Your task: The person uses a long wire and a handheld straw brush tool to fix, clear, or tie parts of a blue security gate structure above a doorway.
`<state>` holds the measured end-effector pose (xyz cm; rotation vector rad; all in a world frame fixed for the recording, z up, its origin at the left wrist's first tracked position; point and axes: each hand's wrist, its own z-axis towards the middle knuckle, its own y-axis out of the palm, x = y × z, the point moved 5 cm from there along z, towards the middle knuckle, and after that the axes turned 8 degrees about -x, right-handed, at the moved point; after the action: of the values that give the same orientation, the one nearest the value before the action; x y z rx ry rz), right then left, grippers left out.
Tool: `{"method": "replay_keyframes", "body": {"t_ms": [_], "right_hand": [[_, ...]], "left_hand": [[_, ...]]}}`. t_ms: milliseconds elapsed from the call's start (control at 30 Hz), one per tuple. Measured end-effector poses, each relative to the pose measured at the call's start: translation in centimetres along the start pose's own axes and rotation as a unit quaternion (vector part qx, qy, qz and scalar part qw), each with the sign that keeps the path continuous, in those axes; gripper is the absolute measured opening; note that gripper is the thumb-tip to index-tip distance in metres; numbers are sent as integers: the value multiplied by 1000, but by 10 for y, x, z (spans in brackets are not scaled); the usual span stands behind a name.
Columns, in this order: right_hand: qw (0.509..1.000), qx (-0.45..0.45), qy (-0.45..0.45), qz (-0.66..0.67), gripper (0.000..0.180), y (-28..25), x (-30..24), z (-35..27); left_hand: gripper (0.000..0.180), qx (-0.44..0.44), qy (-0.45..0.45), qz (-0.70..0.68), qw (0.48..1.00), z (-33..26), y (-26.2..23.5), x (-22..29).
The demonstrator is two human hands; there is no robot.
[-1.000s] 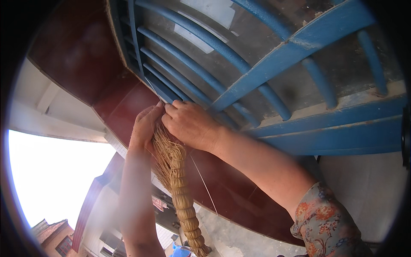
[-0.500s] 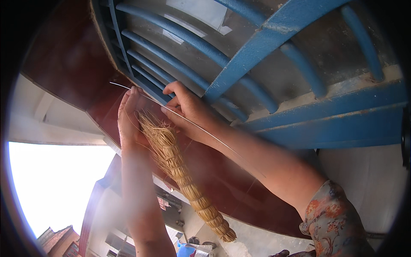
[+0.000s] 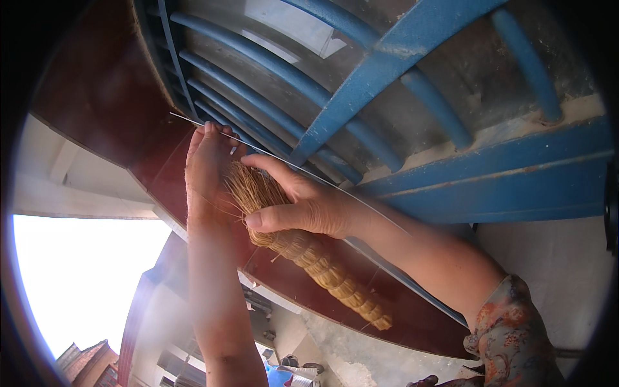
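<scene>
Between your two arms, on the near side of the blue bars (image 3: 277,66), was the straw bundle (image 3: 329,275). It was long, and it slanted: its bushy end pointed far and left, and its tied-up tail pointed near and right. Your right hand (image 3: 311,209) was the closer one. It held the bundle by the bushy end, with the thumb across the near side and a finger reaching along the far side. Your left hand (image 3: 209,155) was just past the bushy tips, a little far and to the left. Its fingers were pinched close together on a thin wire (image 3: 263,150). One end of the wire poked out to the left of those fingers. The rest ran near and right, past your right wrist, slanting much like the bundle. The wire passed on the far side of the straw; I could not tell if they touched.
</scene>
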<state>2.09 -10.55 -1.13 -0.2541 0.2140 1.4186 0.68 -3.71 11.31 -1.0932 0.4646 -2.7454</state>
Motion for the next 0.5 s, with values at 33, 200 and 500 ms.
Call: {"method": "replay_keyframes", "body": {"t_ms": [33,200,500], "right_hand": [[994,27,26,-104,78,-5,-1,-9],[935,22,145,-323,64,6,-10,-53],[824,71,83,-555,62,15,-47,-141]], "left_hand": [[9,42,13,-22,999,2,-6,5],[15,40,77,31,996,7,-70,41],[21,165,222,493,825,-2,-71,57]]}}
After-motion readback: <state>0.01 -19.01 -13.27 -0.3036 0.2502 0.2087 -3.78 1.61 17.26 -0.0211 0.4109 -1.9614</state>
